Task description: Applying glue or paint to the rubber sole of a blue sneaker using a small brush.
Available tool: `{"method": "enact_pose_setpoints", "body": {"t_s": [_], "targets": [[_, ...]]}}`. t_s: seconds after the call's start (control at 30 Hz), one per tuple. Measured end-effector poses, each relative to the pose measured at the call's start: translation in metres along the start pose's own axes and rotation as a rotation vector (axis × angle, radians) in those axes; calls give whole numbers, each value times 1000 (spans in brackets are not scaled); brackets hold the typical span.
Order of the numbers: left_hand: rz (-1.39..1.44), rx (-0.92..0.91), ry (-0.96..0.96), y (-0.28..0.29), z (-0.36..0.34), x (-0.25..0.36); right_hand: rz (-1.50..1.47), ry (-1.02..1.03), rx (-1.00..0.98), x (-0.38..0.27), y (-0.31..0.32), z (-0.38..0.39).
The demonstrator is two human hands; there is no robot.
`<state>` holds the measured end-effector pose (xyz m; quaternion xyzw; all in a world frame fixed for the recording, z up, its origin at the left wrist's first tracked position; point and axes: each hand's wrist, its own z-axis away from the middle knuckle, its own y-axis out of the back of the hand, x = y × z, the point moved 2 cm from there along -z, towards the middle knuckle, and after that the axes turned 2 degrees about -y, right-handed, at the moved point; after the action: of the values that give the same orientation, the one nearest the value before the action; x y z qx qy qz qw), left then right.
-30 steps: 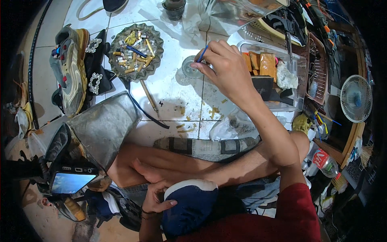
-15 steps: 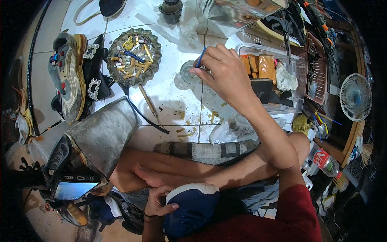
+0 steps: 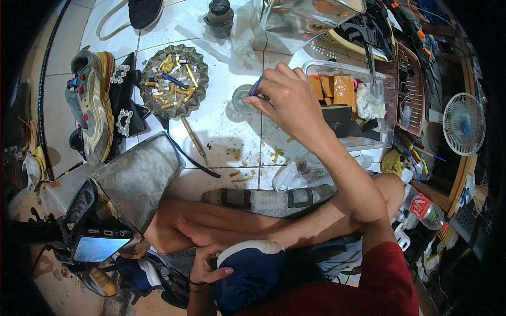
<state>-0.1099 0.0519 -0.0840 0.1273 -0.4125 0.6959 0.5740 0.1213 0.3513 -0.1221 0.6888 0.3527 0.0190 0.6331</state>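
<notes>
With left hand (image 3: 208, 267) half closed round one edge, holding in the lap a navy-blue shoe (image 3: 250, 276) with a white, rounded end, and pressing thumb against the dark upper. With right hand (image 3: 289, 97) nearly closed, pinching a slim blue stick (image 3: 257, 84) between thumb and fingers, right at a small, round, clear glass cup (image 3: 240, 106) on the white tiled floor (image 3: 224, 150). Cannot tell the exact place of the stick's lower end, hidden by thumb and fingers — inside the cup or only above. Sitting cross-legged in a dark red short-sleeved top (image 3: 387, 276), with bare legs between shoe and cup. To the left of the cup, seeing a dark, round dish (image 3: 203, 89) with a wavy rim, full of cigarette butts (image 3: 171, 100); just below, a wooden-handled pointed tool (image 3: 193, 137). Farther left, finding a grey-and-beige sneaker (image 3: 94, 110) beside black straps with sparkling round buckles (image 3: 124, 122), and nearer the legs a scuffed grey block (image 3: 139, 174). On the right, looking past the wrist at a clear plastic box (image 3: 390, 105) of orange-brown blocks (image 3: 344, 90) and a crumpled white wad (image 3: 370, 102) — with a white round fan (image 3: 464, 125) beyond. Between cup and legs, noticing small yellowish scraps (image 3: 241, 179) scattered over the tiles.
</notes>
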Motion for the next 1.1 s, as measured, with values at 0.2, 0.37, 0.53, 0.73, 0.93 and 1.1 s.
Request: {"method": "enact_pose_setpoints", "body": {"t_s": [0.2, 0.37, 0.53, 0.73, 0.93, 1.1], "targets": [[18, 5, -19, 3, 3, -5, -128, -20, 70, 5, 1, -2], [26, 17, -31, 0, 1, -2, -295, -84, 219, 9, 7, -4], [-3, 16, -44, -2, 0, 0, -671, -374, 232, 14, 15, -3], [9, 41, -55, -3, 3, -3, -896, -461, 279, 10, 24, 3], [20, 60, -89, -8, -1, -1, -237, -6, 385, -1, 12, 3], [-46, 43, -149, -16, -5, 2, -235, -129, 169, 1, 24, 0]]}}
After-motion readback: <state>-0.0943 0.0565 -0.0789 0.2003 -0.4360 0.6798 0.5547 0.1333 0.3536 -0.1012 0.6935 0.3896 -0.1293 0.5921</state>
